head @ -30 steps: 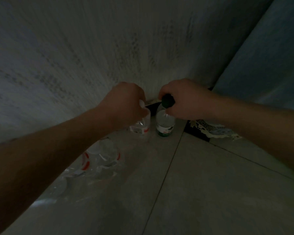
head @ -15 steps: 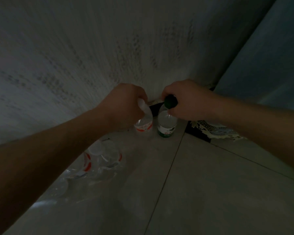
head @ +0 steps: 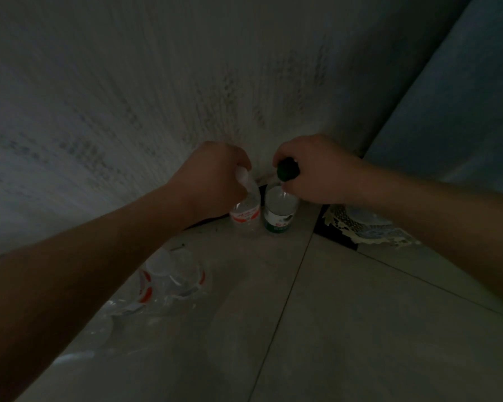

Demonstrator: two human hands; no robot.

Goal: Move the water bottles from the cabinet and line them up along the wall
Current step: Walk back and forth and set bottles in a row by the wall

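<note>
Hands at the base of the wall [head: 128, 97]: your left hand [head: 212, 175] grips the red-labelled bottle [head: 246, 213] by its neck, and your right hand [head: 320, 172] curls round the dark cap of the green-labelled bottle [head: 279, 211]. Both bottles are side by side on the tiled floor [head: 360, 329], with more clear bottles [head: 172, 277] nearer you along the wall.

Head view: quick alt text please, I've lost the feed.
Two hands each grip a water bottle by its top at the foot of the wall: left hand on the red-labelled bottle, right hand on the green-capped bottle. More clear bottles sit along the wall, nearer the camera.
</note>
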